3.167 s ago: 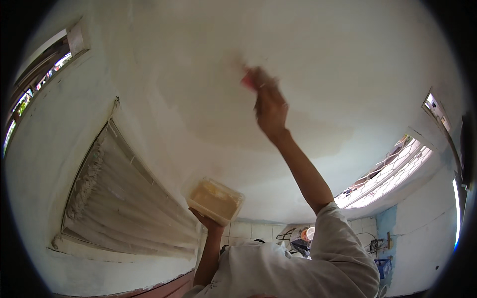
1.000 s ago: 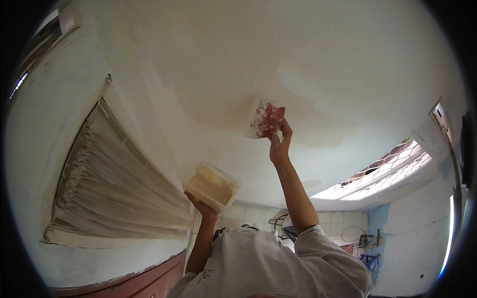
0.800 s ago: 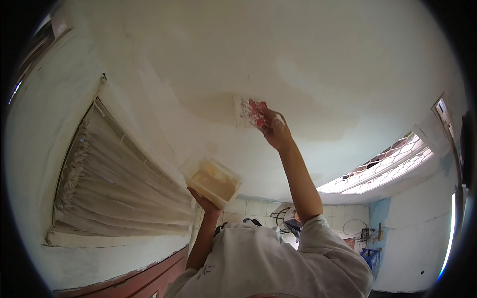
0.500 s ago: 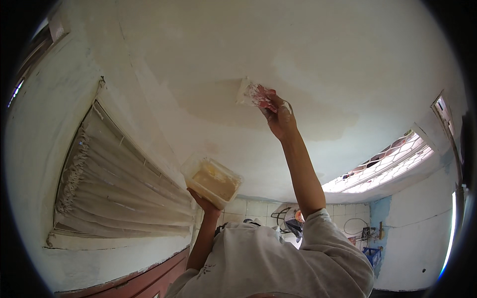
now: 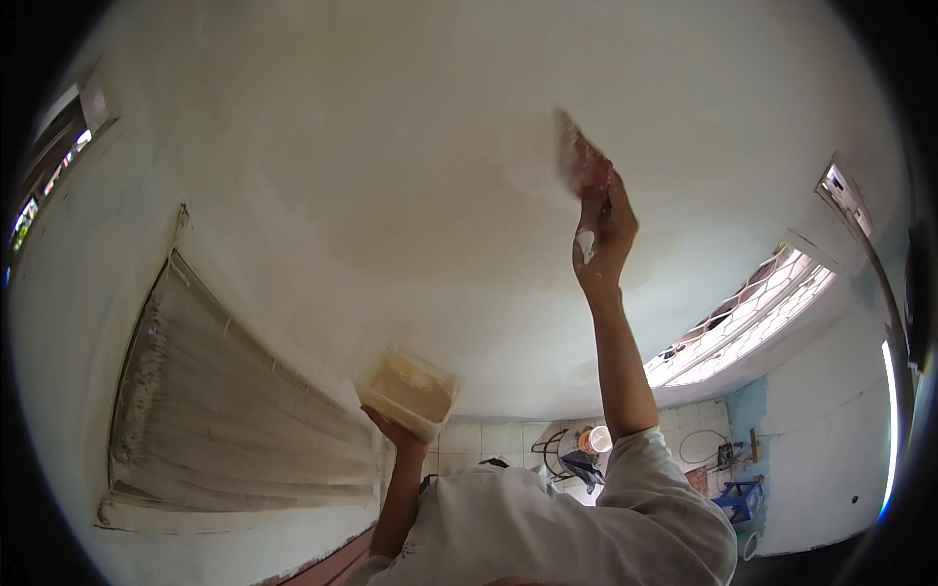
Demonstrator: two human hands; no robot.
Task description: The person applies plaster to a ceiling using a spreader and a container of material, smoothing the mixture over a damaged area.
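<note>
Right hand (image 5: 610,234): raised, fingers gripping a red-and-white scraper (image 5: 583,161). Scraper blurred, in front of the pale plastered surface (image 5: 410,176); contact cannot be told. White smear (image 5: 585,246) on the hand near the thumb. Left hand (image 5: 401,430): lower, fingers supporting a translucent tub (image 5: 403,414) from below; tub tilted, beige paste (image 5: 418,383) inside. Curtain (image 5: 244,410) left of tub.
</note>
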